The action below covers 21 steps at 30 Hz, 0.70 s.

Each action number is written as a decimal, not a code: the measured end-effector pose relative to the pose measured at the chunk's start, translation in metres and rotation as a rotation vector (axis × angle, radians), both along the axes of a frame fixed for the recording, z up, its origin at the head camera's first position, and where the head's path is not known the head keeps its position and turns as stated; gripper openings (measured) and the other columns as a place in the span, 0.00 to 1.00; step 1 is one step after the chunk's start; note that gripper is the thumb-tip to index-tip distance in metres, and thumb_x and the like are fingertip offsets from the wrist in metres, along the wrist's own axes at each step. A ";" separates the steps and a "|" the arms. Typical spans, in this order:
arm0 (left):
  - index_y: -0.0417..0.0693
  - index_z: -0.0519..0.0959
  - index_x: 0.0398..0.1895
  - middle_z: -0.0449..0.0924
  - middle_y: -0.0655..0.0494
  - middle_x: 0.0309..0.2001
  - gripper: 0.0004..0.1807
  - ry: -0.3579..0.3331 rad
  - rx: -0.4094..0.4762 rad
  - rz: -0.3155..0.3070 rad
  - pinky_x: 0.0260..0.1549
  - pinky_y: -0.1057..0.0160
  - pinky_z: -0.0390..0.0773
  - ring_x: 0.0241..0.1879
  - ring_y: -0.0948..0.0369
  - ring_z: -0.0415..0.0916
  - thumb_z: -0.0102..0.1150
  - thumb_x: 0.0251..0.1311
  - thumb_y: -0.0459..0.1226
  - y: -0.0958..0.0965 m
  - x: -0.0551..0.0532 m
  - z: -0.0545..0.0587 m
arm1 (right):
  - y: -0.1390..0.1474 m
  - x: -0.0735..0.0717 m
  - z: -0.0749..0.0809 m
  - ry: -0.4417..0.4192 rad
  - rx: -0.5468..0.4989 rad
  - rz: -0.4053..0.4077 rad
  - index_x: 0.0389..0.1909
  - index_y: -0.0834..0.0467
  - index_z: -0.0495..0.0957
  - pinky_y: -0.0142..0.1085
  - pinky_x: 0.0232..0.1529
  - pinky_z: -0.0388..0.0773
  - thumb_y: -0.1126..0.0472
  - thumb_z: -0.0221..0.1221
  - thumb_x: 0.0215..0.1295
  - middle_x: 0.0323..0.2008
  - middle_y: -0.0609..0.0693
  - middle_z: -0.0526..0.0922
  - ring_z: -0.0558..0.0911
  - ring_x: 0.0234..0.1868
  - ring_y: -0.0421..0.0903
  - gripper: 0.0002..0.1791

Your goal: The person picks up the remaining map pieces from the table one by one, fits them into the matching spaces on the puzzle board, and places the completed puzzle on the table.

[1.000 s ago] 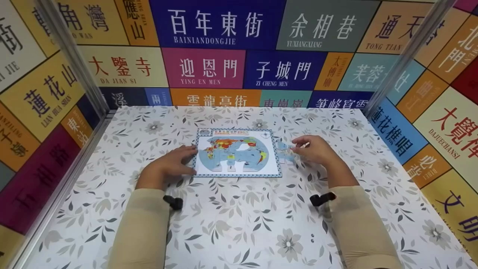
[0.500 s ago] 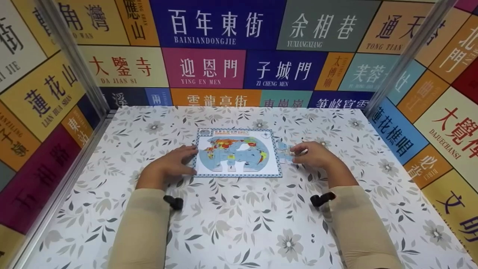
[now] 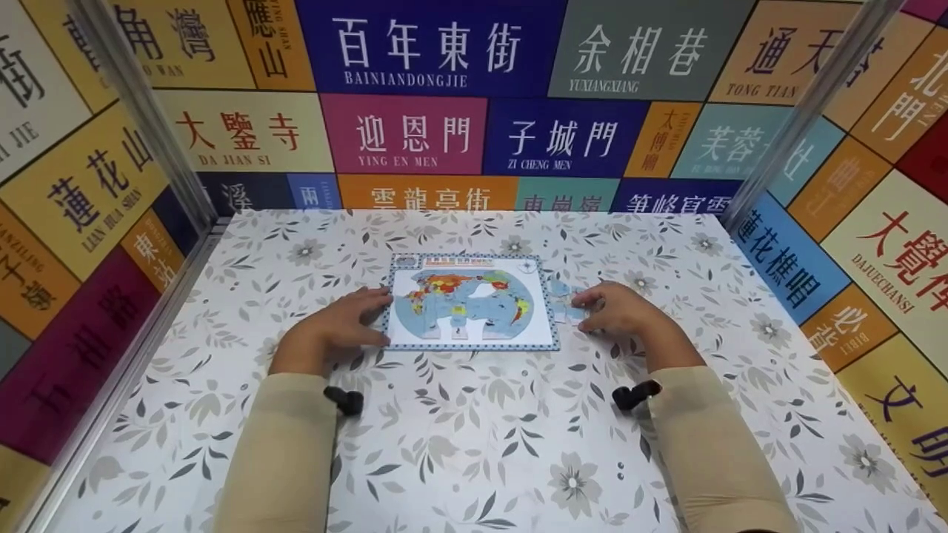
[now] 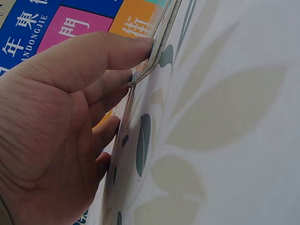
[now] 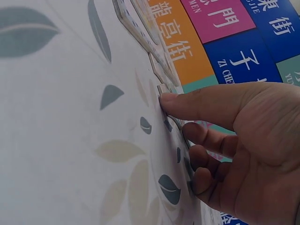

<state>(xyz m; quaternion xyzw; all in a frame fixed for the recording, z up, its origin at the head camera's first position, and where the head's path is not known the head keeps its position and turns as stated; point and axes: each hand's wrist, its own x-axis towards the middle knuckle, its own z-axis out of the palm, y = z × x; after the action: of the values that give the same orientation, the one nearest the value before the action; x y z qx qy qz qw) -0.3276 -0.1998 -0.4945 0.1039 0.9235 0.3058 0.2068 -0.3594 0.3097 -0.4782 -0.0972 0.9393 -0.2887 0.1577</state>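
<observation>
on the table (image 3: 474,429), left to right: left fingers (image 3: 363,300), map puzzle (image 3: 474,307), loose pieces (image 3: 569,314), right fingers (image 3: 591,295); wall (image 3: 404,137) behind

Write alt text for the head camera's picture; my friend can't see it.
A world-map puzzle with gaps lies on a floral table. A person's left hand touches its left edge; the right hand is at loose pieces beside its right edge. Behind stands a wall of colourful panels with Chinese lettering.

Head view from above, forward and down; wrist views low, close at the hands (image 4: 51,122) (image 5: 255,145), patterned tabletop (image 4: 243,183) in both.
</observation>
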 end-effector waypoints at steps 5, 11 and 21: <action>0.67 0.60 0.86 0.46 0.64 0.89 0.51 -0.003 0.001 -0.010 0.86 0.35 0.39 0.90 0.49 0.32 0.74 0.60 0.50 0.000 -0.001 0.000 | 0.001 -0.001 -0.001 -0.001 0.004 -0.007 0.64 0.56 0.84 0.55 0.69 0.76 0.58 0.75 0.63 0.68 0.60 0.81 0.80 0.62 0.58 0.28; 0.65 0.60 0.86 0.46 0.63 0.89 0.51 0.001 0.006 -0.021 0.87 0.36 0.39 0.90 0.49 0.32 0.74 0.60 0.50 0.000 0.000 0.002 | 0.002 -0.001 -0.001 0.002 0.014 -0.012 0.63 0.57 0.84 0.56 0.70 0.76 0.57 0.74 0.64 0.66 0.62 0.81 0.79 0.64 0.59 0.27; 0.62 0.61 0.86 0.47 0.62 0.89 0.50 0.020 0.023 -0.038 0.87 0.36 0.38 0.90 0.48 0.32 0.74 0.60 0.48 -0.001 0.000 0.000 | 0.004 0.002 -0.001 -0.009 0.008 0.001 0.61 0.59 0.83 0.52 0.63 0.79 0.53 0.74 0.64 0.61 0.61 0.84 0.81 0.59 0.56 0.27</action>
<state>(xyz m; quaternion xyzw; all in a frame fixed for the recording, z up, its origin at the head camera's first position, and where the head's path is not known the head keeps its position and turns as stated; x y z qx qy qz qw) -0.3279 -0.2011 -0.4946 0.1268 0.9198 0.3116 0.2019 -0.3575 0.3132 -0.4792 -0.0958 0.9397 -0.2852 0.1623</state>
